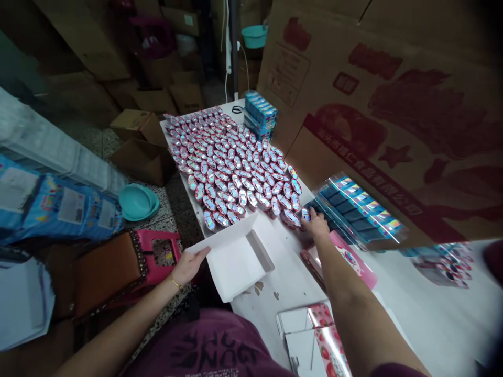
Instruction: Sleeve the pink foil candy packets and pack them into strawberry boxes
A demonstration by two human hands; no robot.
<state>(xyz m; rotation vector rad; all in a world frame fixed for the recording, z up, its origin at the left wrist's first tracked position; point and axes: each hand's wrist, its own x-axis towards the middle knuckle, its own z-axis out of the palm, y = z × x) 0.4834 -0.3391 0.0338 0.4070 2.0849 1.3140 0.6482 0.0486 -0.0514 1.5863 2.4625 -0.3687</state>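
Observation:
My left hand [191, 266] pinches the raised side of an open white cardboard box [234, 260], which is bare inside and sits at the table's near edge. With its fingertips on a small shiny oval container [305, 213], my right hand [316, 226] reaches to the near right corner of a large group. That group of red-edged oval containers [236, 162] with silvery tops stands packed across the table. Right of my right hand lies a clear-wrapped blue pack [356, 207]. A pink printed box [349, 259] lies partly under my right forearm.
Blue boxes [259, 112] are stacked at the table's far end. A large printed carton [373, 115] walls off the right side. Strawberry-patterned packaging [324, 330] lies near me. On the left are a pink stool [157, 246], turquoise basins [137, 201] and blue bags [63, 201].

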